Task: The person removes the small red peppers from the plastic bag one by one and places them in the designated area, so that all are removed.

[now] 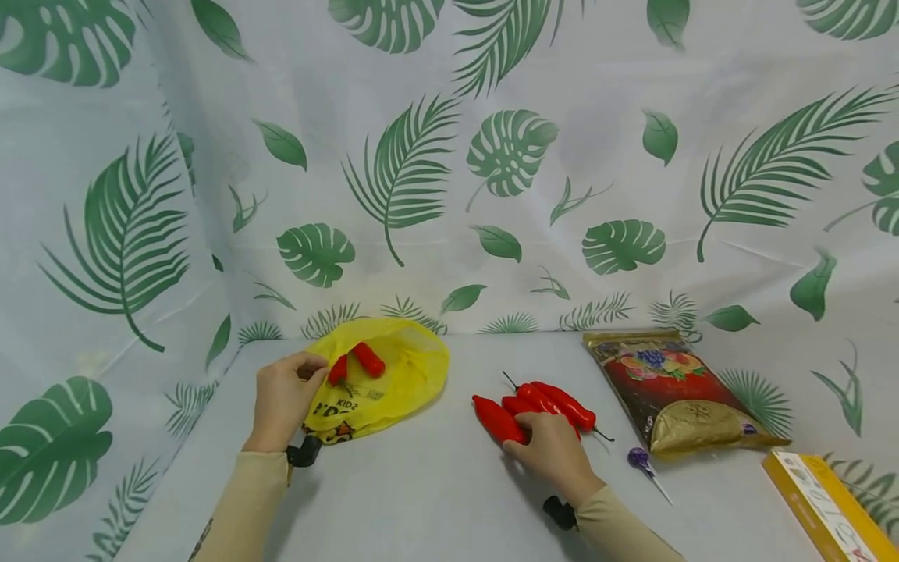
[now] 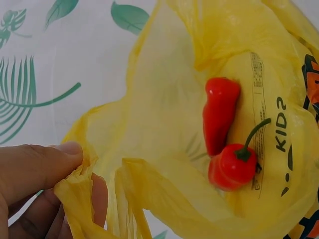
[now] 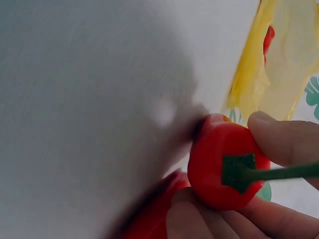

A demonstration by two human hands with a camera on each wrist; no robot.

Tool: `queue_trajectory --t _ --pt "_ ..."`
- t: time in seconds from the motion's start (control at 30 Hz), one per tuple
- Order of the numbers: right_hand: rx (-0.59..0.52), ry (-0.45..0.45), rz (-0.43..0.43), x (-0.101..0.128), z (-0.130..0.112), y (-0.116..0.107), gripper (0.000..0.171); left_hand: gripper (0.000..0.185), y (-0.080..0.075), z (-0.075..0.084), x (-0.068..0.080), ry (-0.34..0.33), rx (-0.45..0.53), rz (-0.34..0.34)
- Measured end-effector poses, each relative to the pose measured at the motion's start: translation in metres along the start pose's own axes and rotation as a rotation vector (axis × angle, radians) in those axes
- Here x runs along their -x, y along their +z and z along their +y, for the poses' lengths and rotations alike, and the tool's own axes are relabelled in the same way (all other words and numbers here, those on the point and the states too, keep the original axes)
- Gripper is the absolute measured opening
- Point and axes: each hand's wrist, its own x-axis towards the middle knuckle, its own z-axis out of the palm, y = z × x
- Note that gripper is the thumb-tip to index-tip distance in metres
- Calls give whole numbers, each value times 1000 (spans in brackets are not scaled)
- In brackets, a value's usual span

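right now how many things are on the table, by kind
red peppers: 6, with 2 in the bag and 4 by the right hand
yellow plastic bag: 1
snack pouch: 1
purple lollipop: 1
yellow box: 1
total: 10

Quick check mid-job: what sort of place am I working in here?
Probably a staged tabletop set, not a real kitchen: a leaf-print cloth backdrop drapes behind a grey table holding a yellow bag and red peppers.

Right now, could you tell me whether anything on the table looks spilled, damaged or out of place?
Nothing stands out. Two peppers lie in the bag; the rest sit together by the right hand.
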Motion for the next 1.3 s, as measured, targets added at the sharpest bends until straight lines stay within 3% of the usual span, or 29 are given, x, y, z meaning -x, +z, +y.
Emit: queue_trajectory --t 0.4,0.63,0.8,0.97,1.3 --pt "97 13 -40 2 -3 -4 48 7 -1 -2 -1 20 14 13" --pt "94 22 -7 -2 -7 -6 46 9 -2 -3 -1 3 9 7" --pt "-9 -57 32 -12 -8 -6 47 9 -1 -1 -2 7 28 14" --pt "-170 -95 -19 -35 -17 5 50 11 0 1 -6 -9 39 9" --pt "-216 -169 -87 -61 -65 20 48 11 -6 5 -13 -25 27 19"
